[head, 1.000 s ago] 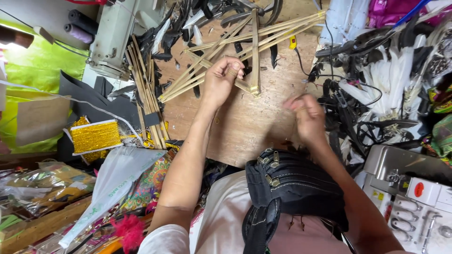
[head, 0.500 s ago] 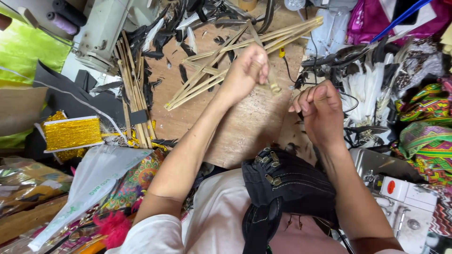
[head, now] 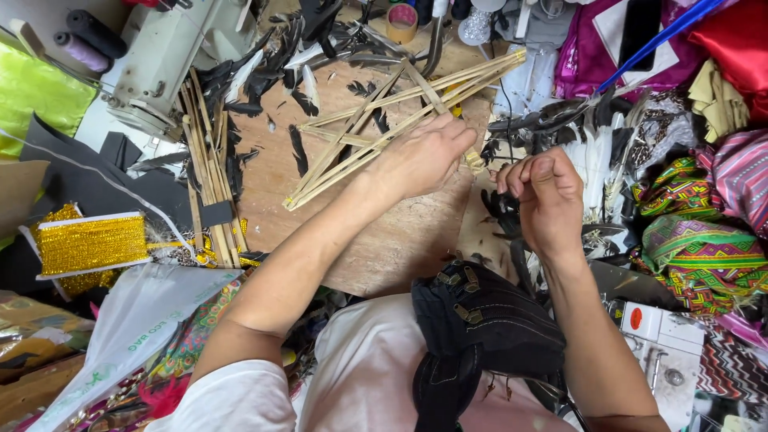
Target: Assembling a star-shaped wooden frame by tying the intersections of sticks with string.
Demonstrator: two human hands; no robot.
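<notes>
Nearest the camera, a black fabric pouch with brass clasps (head: 480, 336) hung against the person's white shirt (head: 360, 392). Just beyond it, the right hand (head: 544, 196) was raised over the right edge of the round wooden work board (head: 400, 240), its fingers (head: 524, 172) curled in tight with thumb and forefinger tips pinched together; whatever they pinched was too small to make out. Black feathers (head: 500, 212) lay directly beneath that hand.

The left hand (head: 424, 156) rested palm down on the board, fingers bent and close together, their tips pressing on a frame of thin pale bamboo sticks (head: 376, 136) where several sticks crossed. The two hands were near each other but not touching. The frame lay flat on the board, fanning from its lower left toward the upper right.

Left of the board lay a loose bundle of the same bamboo sticks (head: 204, 168), and beside that a card wound with gold glitter ribbon (head: 88, 244). A white plastic bag (head: 136, 328) lay below the ribbon card. Right of the right hand were white feathers (head: 596, 160) and folded patterned fabrics in bright colours (head: 696, 248).

Farthest off, a pale green sewing machine (head: 168, 56) stood at the upper left, with more black feathers scattered beside it, and a roll of tape (head: 402, 22) sat at the top edge.
</notes>
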